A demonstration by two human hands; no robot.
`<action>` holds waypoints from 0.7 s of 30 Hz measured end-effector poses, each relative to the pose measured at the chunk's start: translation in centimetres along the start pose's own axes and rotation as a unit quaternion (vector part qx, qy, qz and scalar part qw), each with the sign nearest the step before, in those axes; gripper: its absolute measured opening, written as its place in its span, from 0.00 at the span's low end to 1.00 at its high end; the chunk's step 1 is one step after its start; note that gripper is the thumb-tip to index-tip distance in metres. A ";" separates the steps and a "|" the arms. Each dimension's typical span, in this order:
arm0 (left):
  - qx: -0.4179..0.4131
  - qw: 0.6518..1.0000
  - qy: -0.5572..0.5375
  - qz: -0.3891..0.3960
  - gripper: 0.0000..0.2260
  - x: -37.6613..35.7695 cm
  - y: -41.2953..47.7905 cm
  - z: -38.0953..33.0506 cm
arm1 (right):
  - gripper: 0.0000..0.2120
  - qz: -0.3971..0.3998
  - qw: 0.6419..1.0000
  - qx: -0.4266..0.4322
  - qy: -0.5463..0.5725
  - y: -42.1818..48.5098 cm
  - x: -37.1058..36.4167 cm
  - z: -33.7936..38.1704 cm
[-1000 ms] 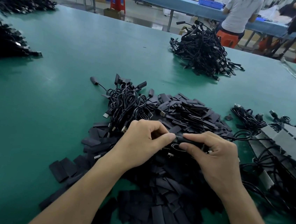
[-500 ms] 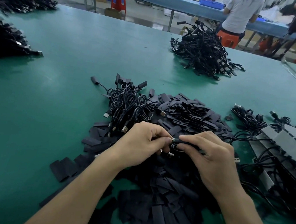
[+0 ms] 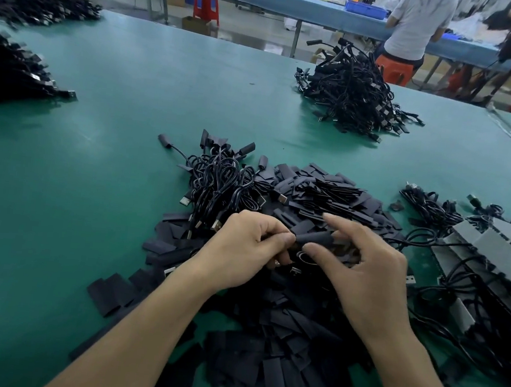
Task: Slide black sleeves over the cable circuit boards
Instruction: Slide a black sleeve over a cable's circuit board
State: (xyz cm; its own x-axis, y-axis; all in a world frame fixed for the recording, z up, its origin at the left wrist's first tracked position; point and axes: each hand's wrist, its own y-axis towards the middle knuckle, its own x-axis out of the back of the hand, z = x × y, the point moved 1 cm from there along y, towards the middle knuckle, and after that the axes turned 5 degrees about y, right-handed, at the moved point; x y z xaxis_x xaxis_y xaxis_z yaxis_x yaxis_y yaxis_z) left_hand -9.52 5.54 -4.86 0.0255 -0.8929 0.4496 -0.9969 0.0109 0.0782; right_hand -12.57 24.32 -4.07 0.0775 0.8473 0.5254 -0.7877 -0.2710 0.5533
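Note:
A black sleeve (image 3: pixel 314 241) lies level between my two hands, just above a big heap of loose flat black sleeves (image 3: pixel 277 362). My left hand (image 3: pixel 241 255) pinches the sleeve's left end between thumb and forefinger. My right hand (image 3: pixel 363 267) is at the sleeve's right end, with the thumb under it and the fingers spread and lifted. The board inside the sleeve is hidden. A cable loop (image 3: pixel 305 258) hangs just below the sleeve. A bundle of black cables with USB plugs (image 3: pixel 220 186) lies just beyond my left hand.
On the green table (image 3: pixel 57 204), a finished-looking cable pile (image 3: pixel 350 93) sits at the far centre and two more dark piles (image 3: pixel 8 69) at the far left. Grey strips with cables (image 3: pixel 486 268) lie to the right. A person stands at a far bench (image 3: pixel 417 24).
My right hand has loosened: its forefinger and other fingers lifted off and spread apart. More of the black sleeve now shows between the hands. The left hand keeps its pinch.

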 end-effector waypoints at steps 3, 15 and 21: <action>0.015 1.000 -0.021 -0.013 0.10 0.0 0.1 0.1 | 0.14 -0.070 0.996 -0.045 0.029 -0.1 -0.2 0.1; 0.022 0.999 -0.040 -0.018 0.07 -0.1 0.2 0.2 | 0.15 -0.057 0.983 -0.106 0.140 -0.3 -0.7 0.3; 0.017 0.998 -0.051 -0.019 0.07 -0.1 0.3 0.4 | 0.11 -0.092 0.977 -0.119 0.150 0.2 -0.2 -0.2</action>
State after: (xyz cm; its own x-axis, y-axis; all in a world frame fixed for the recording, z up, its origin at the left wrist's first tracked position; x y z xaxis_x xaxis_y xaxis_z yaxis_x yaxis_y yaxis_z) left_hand -9.82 5.44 -5.23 0.0575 -0.9338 0.3532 -0.9973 -0.0379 0.0621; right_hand -12.83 24.17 -4.23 0.0771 0.9770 0.1990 -0.9001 -0.0176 0.4352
